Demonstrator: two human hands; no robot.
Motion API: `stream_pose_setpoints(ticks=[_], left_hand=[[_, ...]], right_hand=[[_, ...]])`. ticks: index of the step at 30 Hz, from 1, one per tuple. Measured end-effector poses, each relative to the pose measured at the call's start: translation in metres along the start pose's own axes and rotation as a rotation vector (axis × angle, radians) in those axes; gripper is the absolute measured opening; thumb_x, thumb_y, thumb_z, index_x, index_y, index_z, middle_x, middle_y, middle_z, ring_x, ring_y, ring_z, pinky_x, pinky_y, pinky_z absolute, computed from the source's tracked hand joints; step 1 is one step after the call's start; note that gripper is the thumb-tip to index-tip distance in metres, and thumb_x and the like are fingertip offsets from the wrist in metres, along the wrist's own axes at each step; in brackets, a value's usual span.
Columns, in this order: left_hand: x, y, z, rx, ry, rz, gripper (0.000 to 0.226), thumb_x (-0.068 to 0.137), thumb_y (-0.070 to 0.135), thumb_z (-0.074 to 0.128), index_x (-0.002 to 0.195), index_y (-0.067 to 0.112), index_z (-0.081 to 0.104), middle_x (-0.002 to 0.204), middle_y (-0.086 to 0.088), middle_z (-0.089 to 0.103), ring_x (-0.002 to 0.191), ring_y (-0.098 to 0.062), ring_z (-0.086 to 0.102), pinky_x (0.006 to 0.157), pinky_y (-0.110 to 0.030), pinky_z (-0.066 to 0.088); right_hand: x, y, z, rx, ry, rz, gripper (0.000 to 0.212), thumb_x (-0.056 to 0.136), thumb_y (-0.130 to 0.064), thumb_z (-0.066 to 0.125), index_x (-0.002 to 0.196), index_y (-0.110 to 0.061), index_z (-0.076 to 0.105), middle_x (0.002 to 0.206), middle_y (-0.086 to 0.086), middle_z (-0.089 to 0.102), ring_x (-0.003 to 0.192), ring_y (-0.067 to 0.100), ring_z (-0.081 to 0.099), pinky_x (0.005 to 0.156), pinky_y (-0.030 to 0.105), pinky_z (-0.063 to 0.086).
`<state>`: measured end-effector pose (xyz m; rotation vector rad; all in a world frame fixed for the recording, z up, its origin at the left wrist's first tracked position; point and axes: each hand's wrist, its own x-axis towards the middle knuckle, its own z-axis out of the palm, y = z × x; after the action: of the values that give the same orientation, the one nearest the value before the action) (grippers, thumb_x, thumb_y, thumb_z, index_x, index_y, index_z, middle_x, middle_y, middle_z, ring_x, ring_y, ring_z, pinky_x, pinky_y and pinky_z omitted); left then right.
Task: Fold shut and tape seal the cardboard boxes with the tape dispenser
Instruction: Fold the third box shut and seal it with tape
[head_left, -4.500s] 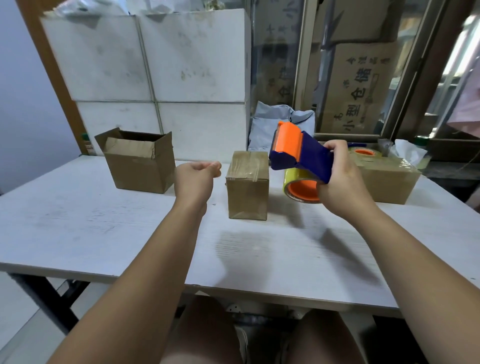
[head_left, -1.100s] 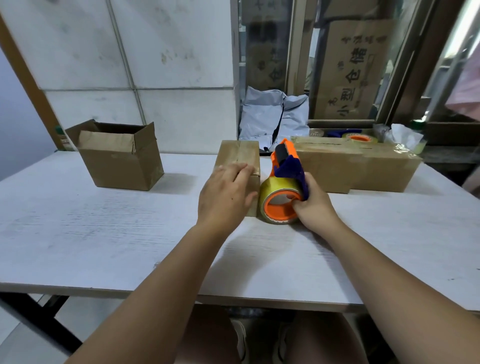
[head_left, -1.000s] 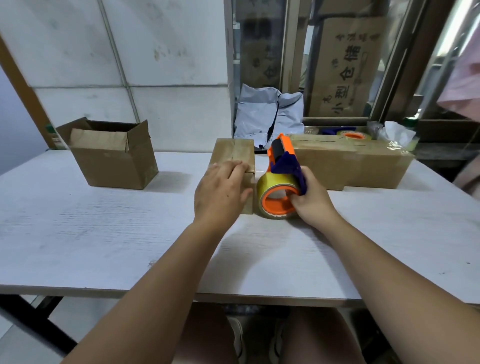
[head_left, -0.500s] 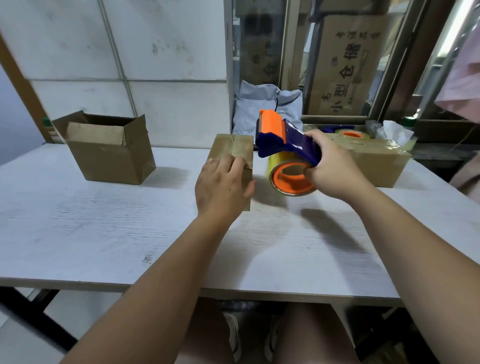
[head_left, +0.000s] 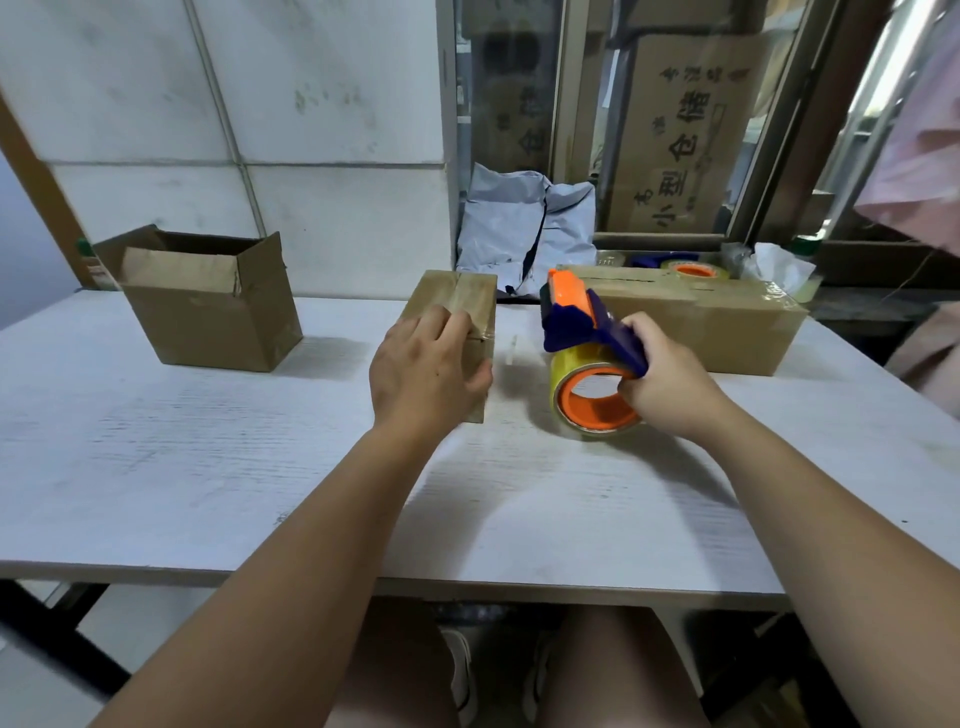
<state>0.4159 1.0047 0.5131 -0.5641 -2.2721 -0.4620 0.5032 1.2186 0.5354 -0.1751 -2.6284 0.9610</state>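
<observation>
The right hand (head_left: 670, 384) grips the blue handle of the tape dispenser (head_left: 576, 322). Its roll sits on the table (head_left: 208, 441). Just left of it, the left hand (head_left: 423, 374) holds the small box (head_left: 462, 293), fingers over its top. An open box (head_left: 218, 317) stands far left.

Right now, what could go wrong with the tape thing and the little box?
1. The left hand holds the small cardboard box right by its taped seam, so the tape dispenser in the right hand might nick fingers on a taping pass.
2. Only one hand steadies that box; it could slide on the table when tape pulls.
3. The open cardboard box at the left could get forgotten.
</observation>
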Motion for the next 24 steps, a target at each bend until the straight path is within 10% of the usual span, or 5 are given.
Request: stream_pose_setpoints(ticks=[16, 24], left_hand=[[0.009, -0.009, -0.005, 0.047, -0.103, -0.039, 0.032, 0.083, 0.044, 0.061, 0.099, 0.016, 0.057, 0.101, -0.002, 0.056, 0.093, -0.023, 0.051, 0.070, -0.029, 0.034], [0.003, -0.011, 0.006, 0.181, -0.019, 0.141, 0.067, 0.051, 0.030, 0.077, 0.113, 0.018, 0.056, 0.084, -0.009, 0.057, 0.071, -0.031, 0.054, 0.075, -0.041, 0.047]], right_hand=[[0.007, -0.035, -0.002, -0.618, -0.154, -0.014, 0.054, 0.084, -0.006, 0.047, 0.129, -0.032, 0.032, 0.096, 0.004, 0.047, 0.082, 0.025, 0.050, 0.062, 0.035, 0.038], [0.022, -0.068, -0.003, -0.812, -0.237, -0.006, 0.062, 0.090, -0.010, 0.041, 0.141, -0.040, 0.024, 0.102, 0.006, 0.045, 0.088, 0.027, 0.046, 0.066, 0.037, 0.035]])
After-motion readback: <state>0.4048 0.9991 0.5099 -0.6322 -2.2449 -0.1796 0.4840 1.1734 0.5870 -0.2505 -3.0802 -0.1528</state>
